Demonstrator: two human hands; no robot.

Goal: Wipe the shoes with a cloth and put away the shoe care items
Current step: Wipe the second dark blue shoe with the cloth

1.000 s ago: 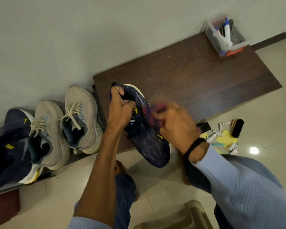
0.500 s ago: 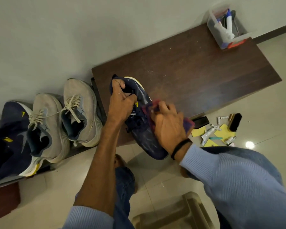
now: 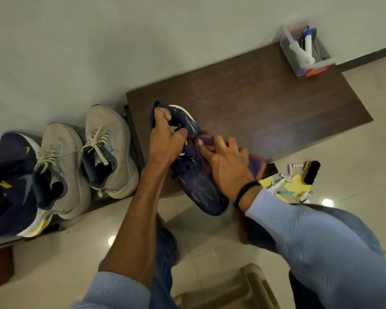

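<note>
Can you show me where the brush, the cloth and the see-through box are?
brush point(image 3: 312, 172): head view, on its black bristles.
cloth point(image 3: 257, 163): head view, on its free purple corner.
see-through box point(image 3: 286, 44): head view, on its left side wall.

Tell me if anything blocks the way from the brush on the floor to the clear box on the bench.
Nothing visible does. The brush lies on the floor beside the bench, and nothing stands on its top between the near edge and the clear box. The box already holds a white bottle.
</note>
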